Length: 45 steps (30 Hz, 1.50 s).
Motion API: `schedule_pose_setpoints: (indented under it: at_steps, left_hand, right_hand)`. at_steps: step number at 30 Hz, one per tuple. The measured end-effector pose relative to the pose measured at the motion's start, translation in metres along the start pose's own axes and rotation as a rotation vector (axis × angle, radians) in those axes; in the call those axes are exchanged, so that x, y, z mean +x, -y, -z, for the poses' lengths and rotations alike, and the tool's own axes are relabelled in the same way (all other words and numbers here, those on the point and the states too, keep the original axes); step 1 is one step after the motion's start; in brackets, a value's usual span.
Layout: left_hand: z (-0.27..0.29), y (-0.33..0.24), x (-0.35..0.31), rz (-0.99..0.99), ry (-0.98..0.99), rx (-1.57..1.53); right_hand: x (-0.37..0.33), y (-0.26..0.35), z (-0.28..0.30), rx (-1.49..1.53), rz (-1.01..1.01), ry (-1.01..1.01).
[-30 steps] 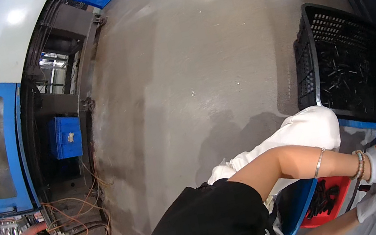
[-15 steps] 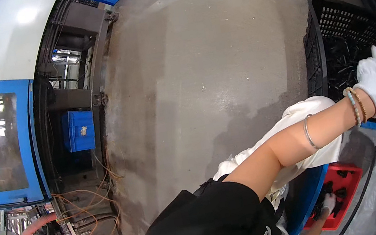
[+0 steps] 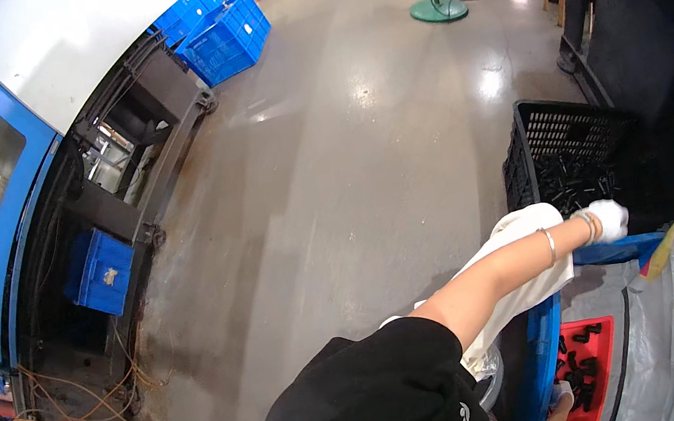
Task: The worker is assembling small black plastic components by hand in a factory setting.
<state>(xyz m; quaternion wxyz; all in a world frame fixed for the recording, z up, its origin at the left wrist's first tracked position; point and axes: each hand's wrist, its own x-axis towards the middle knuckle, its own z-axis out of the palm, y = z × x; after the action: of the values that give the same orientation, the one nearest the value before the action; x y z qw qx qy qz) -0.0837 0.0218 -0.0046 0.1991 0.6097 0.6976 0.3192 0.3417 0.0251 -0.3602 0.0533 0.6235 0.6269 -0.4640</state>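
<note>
My left hand (image 3: 607,220), in a white glove with bracelets at the wrist, is curled closed by the near edge of the black perforated crate (image 3: 518,162). Whatever its folded fingers hold, if anything, is hidden. Many small black tubular parts (image 3: 572,185) lie in that crate. Lower down, my right hand (image 3: 561,396), gloved with bare fingertips, is at the left side of a red tray (image 3: 604,336). Loose black parts (image 3: 574,367) of the same kind lie in the tray. The right hand's fingers are too small and covered to make out.
A blue rim (image 3: 543,345) runs between my white-clothed legs and the tray. To the left stands a blue-and-white machine (image 3: 16,78) with orange cables and a blue bin (image 3: 103,272). Blue crates (image 3: 226,41) and a green round stand base (image 3: 439,9) are farther off.
The view has tilted up, showing more of the far floor. My left hand went from spread fingers over the black crate to curled at its near edge. My right hand shifted to the tray's left side.
</note>
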Motion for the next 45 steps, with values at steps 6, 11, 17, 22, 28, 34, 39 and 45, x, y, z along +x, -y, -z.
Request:
schedule_pose_setpoints:
  at_steps: [6, 11, 17, 22, 28, 34, 39, 45]
  left_hand:
    - [-0.082, -0.048, -0.081, -0.198, 0.291, 0.15]
    - [-0.093, -0.064, -0.122, -0.485, 0.042, 0.017]
    - [-0.039, -0.078, -0.132, -0.773, -0.294, 0.08]
    - [-0.031, -0.114, -0.132, -0.33, -0.116, -0.225]
    - [-0.012, -0.098, -0.111, -0.886, -0.093, -0.001]
    - [-0.028, -0.122, -0.092, -0.938, 0.261, -0.127]
    - [-0.032, -0.149, -0.101, -0.593, 0.616, -0.573]
    - [-0.026, -0.149, -0.082, 0.132, 1.054, -1.078]
  right_hand:
    - [-0.053, 0.101, 0.04, 0.672, 0.207, -0.09]
    - [-0.121, 0.218, 0.062, 1.2, 0.525, 0.032]
    - [-0.13, 0.247, 0.063, 1.241, 0.548, 0.422]
    - [-0.217, 0.299, 0.056, 1.201, 0.818, -0.347]
    - [-0.274, 0.331, 0.074, 0.483, 0.874, -0.776]
    - [-0.324, 0.308, 0.097, 0.607, 0.698, -0.653]
    - [-0.346, 0.301, 0.097, 0.495, 0.69, -0.741]
    - [-0.333, 0.304, 0.09, 0.596, 0.779, -0.787]
